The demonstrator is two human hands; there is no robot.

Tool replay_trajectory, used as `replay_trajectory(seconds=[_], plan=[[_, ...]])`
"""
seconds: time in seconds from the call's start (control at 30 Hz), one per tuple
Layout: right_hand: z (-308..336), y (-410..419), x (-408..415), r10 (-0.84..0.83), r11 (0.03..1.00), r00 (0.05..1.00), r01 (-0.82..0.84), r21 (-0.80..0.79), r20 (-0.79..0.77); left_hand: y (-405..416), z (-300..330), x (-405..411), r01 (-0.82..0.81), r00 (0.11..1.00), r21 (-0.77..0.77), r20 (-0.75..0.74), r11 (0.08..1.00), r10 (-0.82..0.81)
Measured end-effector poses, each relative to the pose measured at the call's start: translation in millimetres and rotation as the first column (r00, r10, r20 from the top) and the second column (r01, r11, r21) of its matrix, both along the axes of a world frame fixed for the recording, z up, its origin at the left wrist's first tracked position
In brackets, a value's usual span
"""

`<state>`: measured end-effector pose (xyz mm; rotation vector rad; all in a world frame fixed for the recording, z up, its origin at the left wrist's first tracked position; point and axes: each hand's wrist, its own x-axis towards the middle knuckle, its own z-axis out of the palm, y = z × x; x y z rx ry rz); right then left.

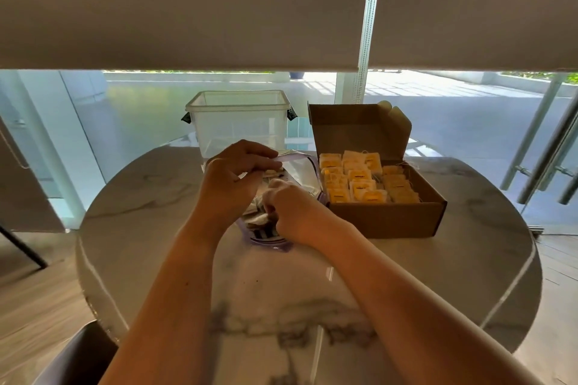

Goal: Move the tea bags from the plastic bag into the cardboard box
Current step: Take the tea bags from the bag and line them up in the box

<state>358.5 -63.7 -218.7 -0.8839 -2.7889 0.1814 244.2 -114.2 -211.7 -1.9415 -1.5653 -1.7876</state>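
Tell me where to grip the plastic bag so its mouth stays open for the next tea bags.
Probably the upper lip of the plastic bag, pinched from the left, as the left hand does. The mouth faces up, and that leaves the right hand free to reach inside.

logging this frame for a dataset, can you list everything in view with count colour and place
plastic bag: one, clear with purple edge, table centre
tea bags: many, yellow-tagged, in rows inside the box; more in the plastic bag
cardboard box: one, brown, lid open, right of the bag
plastic container: one, clear, open, behind the bag
table: one, white marble, round
left hand: holds the bag's rim
right hand: fingers curled inside the bag
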Motion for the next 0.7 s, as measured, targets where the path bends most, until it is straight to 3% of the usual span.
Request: replay_trajectory(seconds=[0.17,0.23,0.3,0.33,0.4,0.53,0.6,0.7], plan=[[23.4,5.2,24.2,-0.072,0.967,0.914,-0.034,-0.253,-0.400,0.7,-2.3,-0.8,0.052,0.995,-0.049,0.087,0.997,-0.048],[31.6,4.8,35.3,-0.169,0.883,0.768,-0.160,-0.440,-0.618,0.9,-1.9,0.0,0.099,0.985,-0.092,0.152,0.991,-0.084],[38.3,4.4,44.1,-0.315,0.739,0.556,-0.365,-0.566,-0.769,-0.3,0.3,5.0,0.147,0.970,-0.093,0.208,0.985,-0.125],[40.8,4.5,47.3,-0.380,0.677,0.476,-0.441,-0.589,-0.793,-1.0,1.4,8.1,0.154,0.965,-0.102,0.228,0.983,-0.128],[41.1,5.7,51.2,-0.464,0.596,0.402,-0.517,-0.614,-0.789,-0.2,2.6,14.1,0.120,0.965,-0.130,0.250,0.984,-0.084],[40.5,9.6,54.8,-0.514,0.537,0.448,-0.498,-0.681,-0.732,2.1,6.3,25.6,0.118,0.932,-0.088,0.353,0.989,-0.080],[41.9,10.8,59.3,-0.464,0.594,0.511,-0.427,-0.682,-0.724,2.1,6.6,28.1,0.158,0.878,-0.057,0.466,0.986,-0.114],[42.8,14.0,67.3,-0.349,0.723,0.549,-0.358,-0.591,-0.760,0.4,6.0,30.8,0.178,0.870,-0.062,0.476,0.982,-0.128]])
